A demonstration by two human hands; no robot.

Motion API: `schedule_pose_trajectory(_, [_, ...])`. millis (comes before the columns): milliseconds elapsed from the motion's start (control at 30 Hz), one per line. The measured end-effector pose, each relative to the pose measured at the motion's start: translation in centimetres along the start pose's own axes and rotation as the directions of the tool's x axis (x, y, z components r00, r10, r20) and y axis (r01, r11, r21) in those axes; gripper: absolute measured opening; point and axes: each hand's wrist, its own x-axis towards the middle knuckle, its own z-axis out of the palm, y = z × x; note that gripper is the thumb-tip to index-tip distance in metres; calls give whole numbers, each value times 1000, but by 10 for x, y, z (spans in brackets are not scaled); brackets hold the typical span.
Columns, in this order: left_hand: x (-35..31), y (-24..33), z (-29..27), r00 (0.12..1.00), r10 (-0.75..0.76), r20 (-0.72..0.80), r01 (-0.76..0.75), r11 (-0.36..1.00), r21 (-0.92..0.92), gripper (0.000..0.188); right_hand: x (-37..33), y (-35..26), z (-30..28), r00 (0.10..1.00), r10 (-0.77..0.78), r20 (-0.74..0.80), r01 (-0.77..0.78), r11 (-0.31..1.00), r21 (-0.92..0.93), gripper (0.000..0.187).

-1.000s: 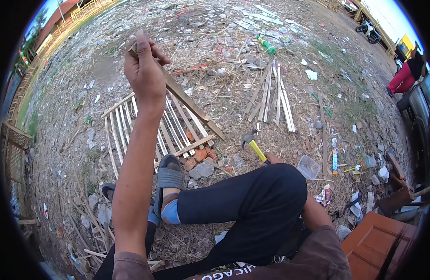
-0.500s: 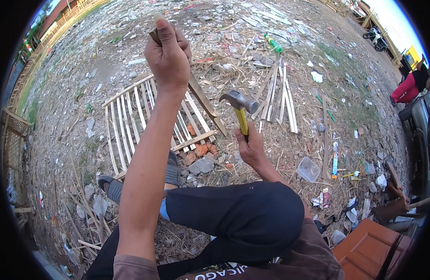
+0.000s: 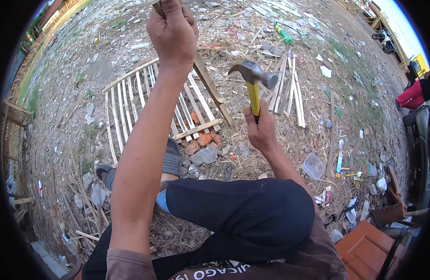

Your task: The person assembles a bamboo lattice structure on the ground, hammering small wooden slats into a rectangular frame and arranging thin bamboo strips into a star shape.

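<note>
My left hand, raised far out in front of me, is closed round a narrow wooden strip. The strip slants down behind the wrist, its lower end near the corner of a slatted wooden frame on the ground. In my right hand is a claw hammer with a steel head and a yellow and black handle, held upright with its claw to the left. The hammer is apart from the strip. My left forearm hides part of the frame.
Loose wooden slats lie fanned out beyond the hammer, near a green bottle. Broken bricks and stones lie by my sandalled foot. A clear plastic tub and litter are at right, an orange-brown panel lower right. A person in red trousers is far right.
My right hand has lifted the hammer up and slightly right. My left hand, with the wooden strip, has moved up in the picture. The whole view has also shifted a little.
</note>
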Motion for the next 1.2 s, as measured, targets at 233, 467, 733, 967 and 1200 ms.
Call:
schedule_pose_trajectory(233, [1, -4, 3, 996, -78, -40, 75, 994, -74, 48, -42, 56, 16, 966, 204, 159, -183, 973, -141, 19])
schedule_pose_trajectory(467, [1, -8, 31, 998, 0, 56, 10, 984, -177, 45, -40, 40, 24, 953, 294, 73, -282, 949, -142, 22])
schedule_pose_trajectory(733, [3, -5, 12, 999, -43, -10, 40, 976, -215, 47, -44, 60, 12, 996, 71, 58, -64, 991, -118, 22])
schedule_pose_trajectory(967, [8, -19, 14, 988, 157, 0, -157, 987, -35, 47, 2, 7, 10, 996, 55, 65, -49, 994, -95, 22])
schedule_pose_trajectory(1200, [5, -17, -4, 1000, -14, -1, 14, 991, -136, 49, -41, 51, 21, 966, 184, 184, -131, 955, -266, 24])
